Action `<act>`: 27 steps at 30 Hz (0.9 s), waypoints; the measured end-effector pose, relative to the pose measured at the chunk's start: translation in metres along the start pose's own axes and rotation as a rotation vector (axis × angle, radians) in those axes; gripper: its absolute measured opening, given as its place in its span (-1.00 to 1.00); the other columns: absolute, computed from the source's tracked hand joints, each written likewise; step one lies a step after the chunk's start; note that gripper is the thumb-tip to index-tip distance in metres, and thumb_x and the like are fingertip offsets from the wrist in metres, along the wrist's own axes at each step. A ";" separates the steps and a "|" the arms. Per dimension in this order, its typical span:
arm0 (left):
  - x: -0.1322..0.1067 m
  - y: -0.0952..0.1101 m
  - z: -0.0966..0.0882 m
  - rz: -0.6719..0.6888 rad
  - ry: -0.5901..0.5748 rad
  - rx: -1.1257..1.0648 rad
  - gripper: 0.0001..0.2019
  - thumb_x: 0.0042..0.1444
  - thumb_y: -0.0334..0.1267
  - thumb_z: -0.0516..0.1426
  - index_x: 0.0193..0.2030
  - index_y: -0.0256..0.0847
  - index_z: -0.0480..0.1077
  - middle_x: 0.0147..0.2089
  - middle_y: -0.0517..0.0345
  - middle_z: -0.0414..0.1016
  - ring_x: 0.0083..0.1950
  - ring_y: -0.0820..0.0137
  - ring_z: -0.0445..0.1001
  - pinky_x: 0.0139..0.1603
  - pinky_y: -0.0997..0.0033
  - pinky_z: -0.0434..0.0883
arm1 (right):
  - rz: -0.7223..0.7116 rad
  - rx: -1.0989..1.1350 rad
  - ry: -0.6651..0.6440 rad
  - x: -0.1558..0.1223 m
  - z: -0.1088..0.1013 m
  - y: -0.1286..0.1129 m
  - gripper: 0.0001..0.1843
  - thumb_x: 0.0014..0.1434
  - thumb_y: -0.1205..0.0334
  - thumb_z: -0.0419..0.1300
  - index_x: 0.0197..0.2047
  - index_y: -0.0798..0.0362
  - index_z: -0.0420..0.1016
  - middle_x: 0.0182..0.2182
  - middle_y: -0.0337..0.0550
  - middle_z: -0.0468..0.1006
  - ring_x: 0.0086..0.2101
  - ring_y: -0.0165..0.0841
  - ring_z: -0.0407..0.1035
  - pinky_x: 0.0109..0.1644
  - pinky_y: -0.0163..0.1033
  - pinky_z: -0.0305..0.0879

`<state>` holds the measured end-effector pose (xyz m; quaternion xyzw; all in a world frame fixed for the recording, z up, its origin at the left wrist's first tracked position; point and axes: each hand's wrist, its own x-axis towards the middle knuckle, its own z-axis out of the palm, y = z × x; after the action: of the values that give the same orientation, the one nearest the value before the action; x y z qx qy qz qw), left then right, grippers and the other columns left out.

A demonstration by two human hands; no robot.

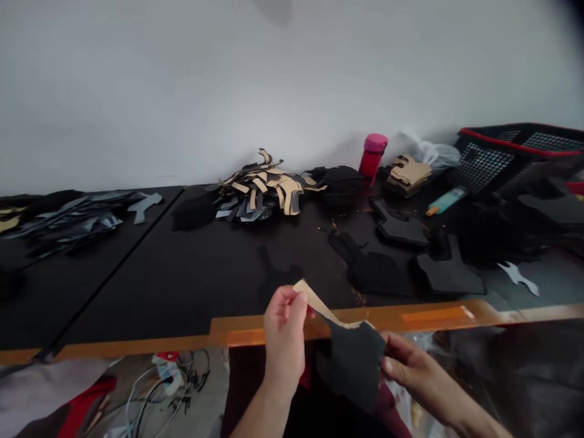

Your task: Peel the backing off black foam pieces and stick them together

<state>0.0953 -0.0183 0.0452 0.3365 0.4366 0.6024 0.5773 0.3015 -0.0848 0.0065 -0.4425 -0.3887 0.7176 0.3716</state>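
My left hand (287,328) is closed, thumb against fingers, on the narrow end of a tan paper strip (319,304). This strip runs along the top edge of a dark grey cut-out sheet (358,362), held over the table's front edge. Whether the strip is the sheet's backing or a separate layer, I cannot tell. My right hand (415,371) pinches the sheet's right edge between thumb and fingers. A similar black cut-out (278,280) lies flat on the black table (182,274) just beyond my left hand.
Tan and grey scraps (260,188) are heaped at the back middle. Several dark cut-outs (378,271) lie to the right, near a pale blue tube (447,201). A pink bottle (373,158) and a black basket (520,158) stand behind. Brown tape (438,313) covers the front edge.
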 end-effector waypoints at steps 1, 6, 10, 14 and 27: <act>0.002 0.001 -0.003 0.004 0.029 -0.013 -0.77 0.09 -0.17 0.16 -0.44 -0.21 0.21 -0.49 0.29 0.28 -0.44 0.52 0.26 -0.37 0.52 0.26 | 0.021 -0.037 -0.031 0.000 -0.003 -0.002 -0.70 0.03 0.02 0.27 -0.30 0.06 0.36 -0.42 -0.23 0.45 -0.38 -0.45 0.36 -0.24 -0.30 0.31; 0.005 0.011 -0.012 0.016 -0.009 0.164 -0.77 0.08 -0.15 0.16 -0.44 -0.21 0.23 -0.53 0.32 0.17 -0.50 0.56 0.14 -0.46 0.59 0.16 | -0.233 -0.498 0.225 0.003 -0.003 -0.035 -0.81 0.10 0.13 0.22 -0.25 0.04 0.40 -0.37 -0.16 0.45 -0.34 -0.43 0.37 -0.27 -0.35 0.35; -0.004 0.017 -0.006 -0.009 -0.198 0.404 -0.79 0.08 -0.16 0.14 -0.44 -0.21 0.25 -0.50 0.27 0.20 -0.52 0.54 0.14 -0.51 0.57 0.14 | -0.806 -0.886 0.293 0.021 0.028 -0.074 -0.85 0.14 0.32 0.15 -0.18 0.01 0.44 -0.26 -0.10 0.42 -0.22 -0.38 0.36 -0.15 -0.29 0.37; -0.010 0.014 0.000 0.052 -0.281 0.550 -0.81 0.13 -0.17 0.10 -0.42 -0.21 0.25 -0.48 0.24 0.23 -0.48 0.50 0.21 -0.49 0.54 0.20 | -0.972 -1.098 0.153 0.043 0.052 -0.093 -0.73 0.18 0.41 0.05 -0.07 0.05 0.43 -0.20 -0.05 0.38 -0.23 -0.41 0.35 -0.18 -0.32 0.39; -0.012 0.003 0.009 -0.267 -0.365 0.182 -0.82 0.13 -0.13 0.12 -0.25 -0.19 0.37 -0.52 0.25 0.30 -0.52 0.51 0.28 -0.48 0.53 0.25 | -0.927 -1.186 0.055 0.046 0.036 -0.080 -0.83 0.19 0.45 0.00 -0.19 0.09 0.33 -0.14 -0.09 0.35 -0.18 -0.43 0.29 -0.13 -0.33 0.35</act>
<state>0.1033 -0.0290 0.0524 0.4299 0.4180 0.4082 0.6883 0.2678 -0.0196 0.0724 -0.3773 -0.8470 0.1465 0.3446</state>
